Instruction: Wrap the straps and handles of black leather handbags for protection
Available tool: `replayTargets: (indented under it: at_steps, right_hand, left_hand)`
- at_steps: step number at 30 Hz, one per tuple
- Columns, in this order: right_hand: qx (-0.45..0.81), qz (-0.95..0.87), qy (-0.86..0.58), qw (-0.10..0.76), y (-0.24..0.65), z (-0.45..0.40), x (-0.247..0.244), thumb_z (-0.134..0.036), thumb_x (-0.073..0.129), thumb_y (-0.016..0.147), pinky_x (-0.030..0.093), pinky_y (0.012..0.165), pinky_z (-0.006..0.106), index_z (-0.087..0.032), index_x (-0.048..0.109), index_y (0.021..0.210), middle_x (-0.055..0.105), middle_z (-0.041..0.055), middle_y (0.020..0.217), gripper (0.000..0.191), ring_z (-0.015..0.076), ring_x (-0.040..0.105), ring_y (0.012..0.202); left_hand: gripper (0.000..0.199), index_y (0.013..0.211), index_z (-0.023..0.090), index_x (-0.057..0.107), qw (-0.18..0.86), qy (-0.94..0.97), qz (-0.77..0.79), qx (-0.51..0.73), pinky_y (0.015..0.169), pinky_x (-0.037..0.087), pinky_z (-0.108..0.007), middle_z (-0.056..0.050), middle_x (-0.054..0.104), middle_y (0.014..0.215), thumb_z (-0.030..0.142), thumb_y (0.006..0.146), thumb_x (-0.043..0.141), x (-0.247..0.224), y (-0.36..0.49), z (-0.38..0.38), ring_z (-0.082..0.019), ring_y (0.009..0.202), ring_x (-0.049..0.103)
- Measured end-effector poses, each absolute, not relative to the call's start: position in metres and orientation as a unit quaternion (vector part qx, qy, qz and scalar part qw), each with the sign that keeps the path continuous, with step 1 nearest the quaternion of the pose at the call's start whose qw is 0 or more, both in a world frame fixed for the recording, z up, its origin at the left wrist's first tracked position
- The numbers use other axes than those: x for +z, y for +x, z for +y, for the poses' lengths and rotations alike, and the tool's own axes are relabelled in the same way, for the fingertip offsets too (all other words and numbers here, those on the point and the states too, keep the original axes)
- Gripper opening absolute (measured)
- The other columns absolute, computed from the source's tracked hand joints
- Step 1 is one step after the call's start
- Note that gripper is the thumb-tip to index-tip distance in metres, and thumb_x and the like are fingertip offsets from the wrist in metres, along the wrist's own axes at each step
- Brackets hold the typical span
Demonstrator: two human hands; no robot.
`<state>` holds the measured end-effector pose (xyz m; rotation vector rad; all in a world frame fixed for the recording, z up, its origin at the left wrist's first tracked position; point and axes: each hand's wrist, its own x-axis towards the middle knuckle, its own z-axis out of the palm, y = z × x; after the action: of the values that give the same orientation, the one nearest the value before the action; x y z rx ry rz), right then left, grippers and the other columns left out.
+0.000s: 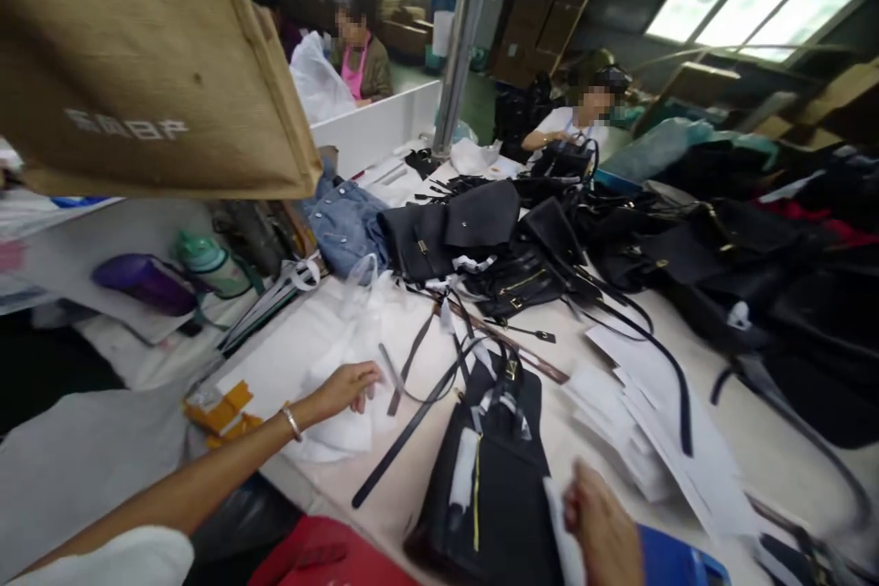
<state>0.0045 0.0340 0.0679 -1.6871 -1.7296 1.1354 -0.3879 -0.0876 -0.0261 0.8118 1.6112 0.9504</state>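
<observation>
A black bag [512,490] with a yellow zipper lies on the white table [405,476] in front of me, its straps stretching up and to the left. My left hand [352,386], with a bracelet at the wrist, is over white plastic sheets [330,421] left of the bag; its fingers are curled, and what they hold, if anything, is too small to name. Beside the bag's right edge, my right hand [601,526] is closed on a white paper [564,531]. A white wrapped piece [464,469] rests on the bag's front.
Black bags [481,220] are piled across the back and right. White papers [659,421] lie at right. A tan bag [157,92] hangs at upper left above a purple bottle [147,284]. Orange packets [223,407] sit at the left edge. Two people work behind.
</observation>
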Motion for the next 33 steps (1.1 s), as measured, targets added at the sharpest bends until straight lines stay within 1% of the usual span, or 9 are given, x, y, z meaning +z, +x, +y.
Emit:
replayTargets:
  at_steps: [3,5,8,12,14,19,25,29,33]
  right_hand:
    - [0.515,-0.691,-0.484,0.151,-0.121,0.021,0.053,-0.057,0.046,0.086,0.040,0.051,0.025,-0.021,0.051,0.067,0.053,-0.0023,0.057,0.042,0.0137,0.051,0.053]
    - [0.535,-0.717,-0.424,0.143,-0.188,0.013,0.034,-0.050,0.058,0.080,0.044,0.057,0.024,-0.020,0.057,0.090,0.062,-0.0006,0.074,0.032,0.0143,0.057,0.062]
    - [0.561,-0.719,-0.402,0.083,-0.249,0.002,0.003,-0.044,0.068,0.072,0.044,0.058,0.024,-0.019,0.054,0.111,0.064,0.0000,0.082,0.047,0.0135,0.058,0.062]
    - [0.575,-0.699,-0.423,0.046,-0.274,-0.004,-0.019,-0.037,0.059,0.078,0.041,0.054,0.022,-0.019,0.058,0.077,0.058,-0.0044,0.059,0.018,0.0117,0.054,0.053]
    - [0.567,-0.699,-0.432,0.056,-0.275,-0.003,-0.021,-0.038,0.056,0.081,0.039,0.053,0.022,-0.019,0.055,0.068,0.057,-0.0045,0.055,0.022,0.0109,0.053,0.050]
    - [0.535,-0.722,-0.434,0.061,-0.269,0.000,-0.023,-0.046,0.049,0.087,0.037,0.052,0.021,-0.020,0.052,0.065,0.061,-0.0033,0.057,0.034,0.0109,0.053,0.049]
    - [0.472,-0.772,-0.423,0.054,-0.267,-0.001,-0.022,-0.052,0.045,0.090,0.035,0.053,0.020,-0.021,0.053,0.061,0.059,-0.0036,0.054,0.043,0.0114,0.054,0.051]
    - [0.475,-0.777,-0.412,0.029,-0.270,0.000,-0.025,-0.054,0.043,0.090,0.034,0.052,0.020,-0.021,0.052,0.060,0.059,-0.0030,0.053,0.046,0.0112,0.054,0.049]
    - [0.518,-0.769,-0.375,-0.006,-0.262,0.007,-0.029,-0.047,0.033,0.095,0.038,0.053,0.020,-0.020,0.055,0.073,0.063,-0.0019,0.061,0.041,0.0110,0.056,0.051]
  left_hand:
    - [0.033,0.098,0.017,0.057,0.528,0.351,0.659,0.405,0.040,0.034,-0.018,0.003,0.059,0.062,0.046,0.086,0.046,-0.027,-0.396,-0.083,-0.009,0.041,0.054]
    - [0.029,0.100,0.018,0.055,0.523,0.371,0.649,0.408,0.041,0.034,-0.018,0.004,0.058,0.059,0.043,0.088,0.045,-0.024,-0.402,-0.085,-0.009,0.041,0.053]
    - [0.022,0.101,0.020,0.052,0.511,0.412,0.637,0.405,0.043,0.036,-0.019,0.007,0.054,0.052,0.036,0.090,0.042,-0.016,-0.411,-0.089,-0.010,0.040,0.051]
    - [0.018,0.100,0.021,0.048,0.516,0.414,0.628,0.409,0.041,0.034,-0.017,0.008,0.052,0.050,0.034,0.092,0.040,-0.012,-0.420,-0.090,-0.009,0.036,0.048]
    - [0.019,0.101,0.021,0.046,0.536,0.392,0.621,0.416,0.038,0.033,-0.017,0.007,0.057,0.057,0.037,0.092,0.041,-0.013,-0.423,-0.090,-0.008,0.034,0.047]
    - [0.030,0.106,0.021,0.045,0.585,0.340,0.588,0.444,0.037,0.038,-0.019,-0.002,0.065,0.092,0.033,0.081,0.057,-0.019,-0.426,-0.087,-0.007,0.040,0.052]
    - [0.022,0.094,0.017,0.050,0.617,0.299,0.577,0.444,0.038,0.039,-0.019,0.006,0.057,0.055,0.026,0.077,0.059,-0.018,-0.422,-0.082,-0.011,0.039,0.053]
    - [0.016,0.088,0.017,0.056,0.590,0.297,0.601,0.450,0.036,0.035,-0.018,0.007,0.053,0.046,0.029,0.078,0.059,-0.021,-0.419,-0.087,-0.010,0.035,0.048]
    - [0.019,0.081,0.016,0.059,0.576,0.274,0.620,0.457,0.036,0.033,-0.018,0.007,0.050,0.039,0.035,0.080,0.058,-0.038,-0.419,-0.094,-0.010,0.033,0.047]
